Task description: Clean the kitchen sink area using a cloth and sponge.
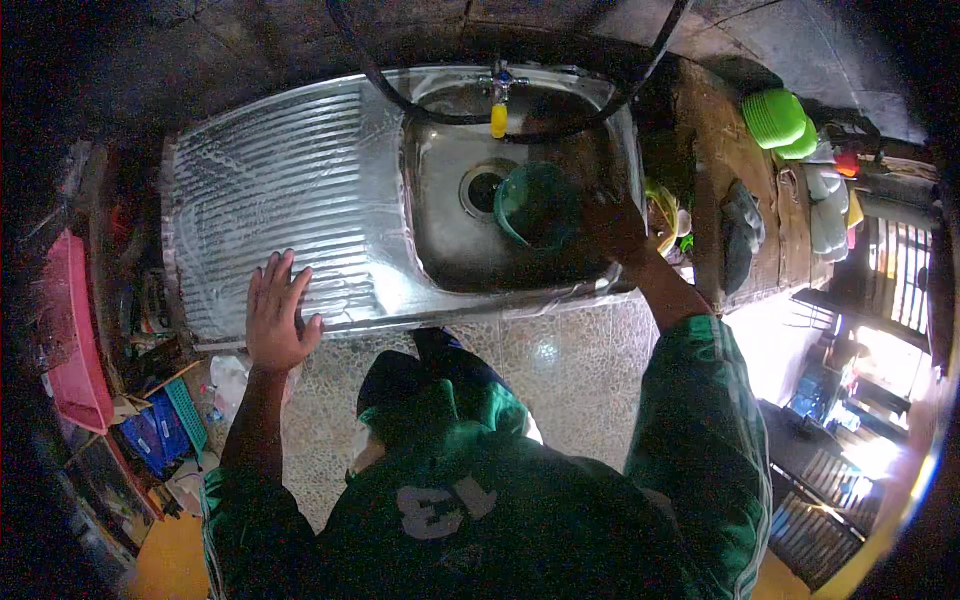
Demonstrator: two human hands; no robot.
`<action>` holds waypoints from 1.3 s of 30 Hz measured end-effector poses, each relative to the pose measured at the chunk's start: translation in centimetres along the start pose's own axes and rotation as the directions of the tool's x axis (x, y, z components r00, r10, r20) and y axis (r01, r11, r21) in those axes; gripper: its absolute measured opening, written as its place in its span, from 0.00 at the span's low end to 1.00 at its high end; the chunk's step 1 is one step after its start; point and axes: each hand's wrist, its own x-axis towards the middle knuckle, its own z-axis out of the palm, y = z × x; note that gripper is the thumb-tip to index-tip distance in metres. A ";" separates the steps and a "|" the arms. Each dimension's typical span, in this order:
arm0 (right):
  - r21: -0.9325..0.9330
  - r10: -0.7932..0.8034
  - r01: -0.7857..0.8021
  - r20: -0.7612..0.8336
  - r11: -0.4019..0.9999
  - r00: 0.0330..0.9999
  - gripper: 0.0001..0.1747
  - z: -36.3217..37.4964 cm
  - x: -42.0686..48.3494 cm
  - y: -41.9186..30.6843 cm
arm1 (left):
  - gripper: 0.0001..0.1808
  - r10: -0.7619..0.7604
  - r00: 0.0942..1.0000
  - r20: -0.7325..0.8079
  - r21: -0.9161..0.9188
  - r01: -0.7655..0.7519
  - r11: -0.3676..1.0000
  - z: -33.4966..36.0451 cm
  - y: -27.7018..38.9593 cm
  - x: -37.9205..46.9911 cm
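Observation:
My left hand (279,311), fingers spread and holding nothing, is over the front edge of the ribbed drainboard (277,180) of a stainless steel sink. My right hand (611,225) reaches into the right side of the sink basin (450,259). Shadow and blur hide its fingers. Just left of it is a translucent teal plastic bowl (536,206), beside the drain (480,190). Whether those fingers touch the bowl, I cannot tell. Above the basin is a tap (502,79) with a yellow spout end (499,120).
A black hose (386,86) loops behind the spout. Right of the sink, a brown surface (712,150) holds green plastic containers (772,118) and a grey cloth (741,232). At left are a pink plastic tub (75,337) and a blue crate (156,433). The floor (577,367) has a pebble pattern.

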 end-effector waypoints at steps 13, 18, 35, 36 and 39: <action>0.182 -0.146 0.131 0.071 0.975 0.987 0.16 1.9 -1.3 -1.7 | 0.41 -0.024 1.000 0.004 0.005 0.024 1.000 0.1 0.3 0.2; 0.181 -0.147 0.111 0.201 0.977 0.969 0.16 3.8 2.9 -1.5 | 0.42 -0.037 0.999 -0.001 0.007 0.037 0.999 0.0 0.3 0.1; 0.239 -0.173 0.090 0.353 0.967 0.919 0.17 -0.5 2.7 -16.1 | 0.37 -0.057 0.998 0.032 0.050 0.055 0.997 0.5 -0.5 -0.3; 0.383 -0.299 0.235 0.116 0.893 0.947 0.17 -2.3 3.0 -19.3 | 0.37 -0.075 0.996 0.037 0.028 0.074 0.997 0.1 -0.4 -0.5; 0.622 -0.121 0.017 0.126 0.783 0.985 0.18 1.4 3.0 -22.3 | 0.36 -0.018 1.000 0.011 0.015 0.018 1.000 0.1 -0.2 0.9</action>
